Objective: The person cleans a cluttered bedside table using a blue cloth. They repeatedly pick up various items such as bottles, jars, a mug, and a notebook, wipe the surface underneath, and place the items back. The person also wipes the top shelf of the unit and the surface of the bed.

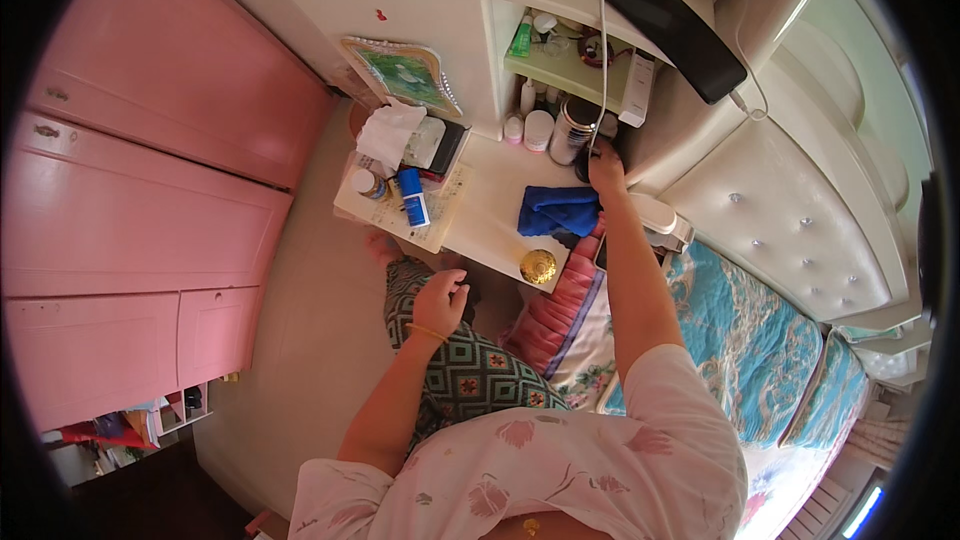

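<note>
My right hand reaches to the back right of a white bedside tabletop, its fingers around a small dark round object, partly hidden by the hand. Beside it stands a silver-and-white canister. A folded blue cloth lies just in front, near my wrist. My left hand is held over my patterned trousers with the fingers curled. Whether anything sits inside that hand, I cannot tell. A gold round lidded item rests at the tabletop's front corner.
On the left of the tabletop are a blue-and-white bottle, a white-capped jar and tissues. A white cable hangs before the shelf. A black device lies above. Pink cabinets stand left, a bed right.
</note>
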`<move>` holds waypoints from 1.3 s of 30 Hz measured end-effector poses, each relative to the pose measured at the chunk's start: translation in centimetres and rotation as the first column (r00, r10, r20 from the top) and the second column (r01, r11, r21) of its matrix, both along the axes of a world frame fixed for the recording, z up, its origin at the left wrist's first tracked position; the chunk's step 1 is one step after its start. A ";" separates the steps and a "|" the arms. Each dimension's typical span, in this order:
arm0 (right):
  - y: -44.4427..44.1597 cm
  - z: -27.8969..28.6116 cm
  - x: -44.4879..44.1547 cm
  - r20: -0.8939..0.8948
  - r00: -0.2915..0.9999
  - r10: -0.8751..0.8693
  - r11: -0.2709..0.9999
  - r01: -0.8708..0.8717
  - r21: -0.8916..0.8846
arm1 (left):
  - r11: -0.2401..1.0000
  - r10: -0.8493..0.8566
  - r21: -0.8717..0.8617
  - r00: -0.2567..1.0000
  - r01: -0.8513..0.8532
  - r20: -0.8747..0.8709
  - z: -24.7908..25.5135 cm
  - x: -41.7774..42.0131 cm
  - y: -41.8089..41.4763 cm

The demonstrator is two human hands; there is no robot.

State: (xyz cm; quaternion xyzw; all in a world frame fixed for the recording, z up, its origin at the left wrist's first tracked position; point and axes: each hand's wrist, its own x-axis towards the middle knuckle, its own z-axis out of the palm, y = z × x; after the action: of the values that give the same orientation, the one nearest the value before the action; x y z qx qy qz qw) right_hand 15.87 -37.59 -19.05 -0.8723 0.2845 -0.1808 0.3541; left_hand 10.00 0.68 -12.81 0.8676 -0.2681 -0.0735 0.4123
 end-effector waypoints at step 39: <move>12.5 12.2 -12.4 0.315 0.908 0.277 0.959 -0.241 -0.148 | 0.745 0.666 0.157 0.733 -0.648 -0.139 -6.4 12.5 -1.8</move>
State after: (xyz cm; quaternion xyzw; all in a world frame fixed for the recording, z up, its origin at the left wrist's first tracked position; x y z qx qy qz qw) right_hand 3.48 -25.12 -6.89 -0.8767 0.0924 -0.2917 0.3711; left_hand 22.49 -1.12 -19.24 0.9145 0.0997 -0.0166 0.3918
